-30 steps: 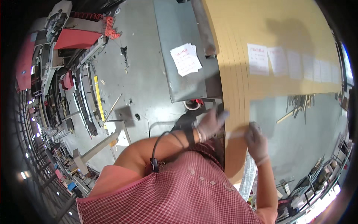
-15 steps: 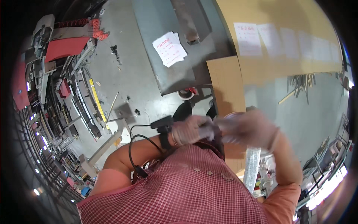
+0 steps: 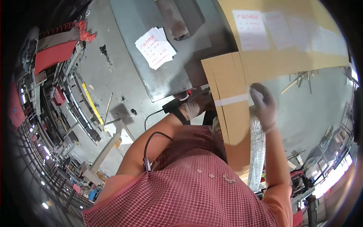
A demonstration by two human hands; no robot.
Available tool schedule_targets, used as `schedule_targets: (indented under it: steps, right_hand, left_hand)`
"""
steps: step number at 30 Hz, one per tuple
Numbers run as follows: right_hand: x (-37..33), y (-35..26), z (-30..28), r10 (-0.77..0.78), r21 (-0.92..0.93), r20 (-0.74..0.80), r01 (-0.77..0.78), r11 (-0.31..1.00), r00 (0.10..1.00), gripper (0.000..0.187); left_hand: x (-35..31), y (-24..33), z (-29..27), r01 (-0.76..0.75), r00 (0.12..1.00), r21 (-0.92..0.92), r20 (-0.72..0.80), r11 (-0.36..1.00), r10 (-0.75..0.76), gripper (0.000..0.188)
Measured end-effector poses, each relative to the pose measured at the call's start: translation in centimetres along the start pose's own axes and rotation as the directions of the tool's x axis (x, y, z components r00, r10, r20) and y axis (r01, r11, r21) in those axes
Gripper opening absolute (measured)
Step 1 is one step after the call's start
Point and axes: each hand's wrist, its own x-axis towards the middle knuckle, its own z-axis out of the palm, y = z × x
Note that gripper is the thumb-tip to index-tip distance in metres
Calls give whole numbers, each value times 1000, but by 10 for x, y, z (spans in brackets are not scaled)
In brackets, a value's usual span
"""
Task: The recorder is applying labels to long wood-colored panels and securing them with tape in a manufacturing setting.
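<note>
Far left we have a red panel [image 3: 55,56], then a yellow strip [image 3: 92,103] on the floor. Next, grey bench [image 3: 160,84] carrying a paper stack [image 3: 155,48] and dark metal bar [image 3: 173,22]. We find the gloved left hand [image 3: 195,108] at the left edge of the cardboard piece [image 3: 231,123], fingertips hidden; can't tell if they grip. Cardboard sits between both hands, white band [image 3: 231,100] across it. Gloved right hand [image 3: 266,108]: just beside the right edge, fingers bent, grip unclear. We log a plastic-wrapped bundle [image 3: 257,155] nearer the body.
</note>
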Motion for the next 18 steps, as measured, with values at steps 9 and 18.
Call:
schedule_targets:
  steps: [9, 18]
  right_hand:
    - [-69, -8, 70, -613, -737, 89, 466, 489, 785, 58]
    - [-75, -104, 23, -756, -462, 183, 734, 498, 628, 36]
  left_hand:
    - [-17, 122, -102, 507, 752, -607, -36, 612, -658, 23]
    - [58, 156, -76, 386, 910, 123, -212, 914, -356, 27]
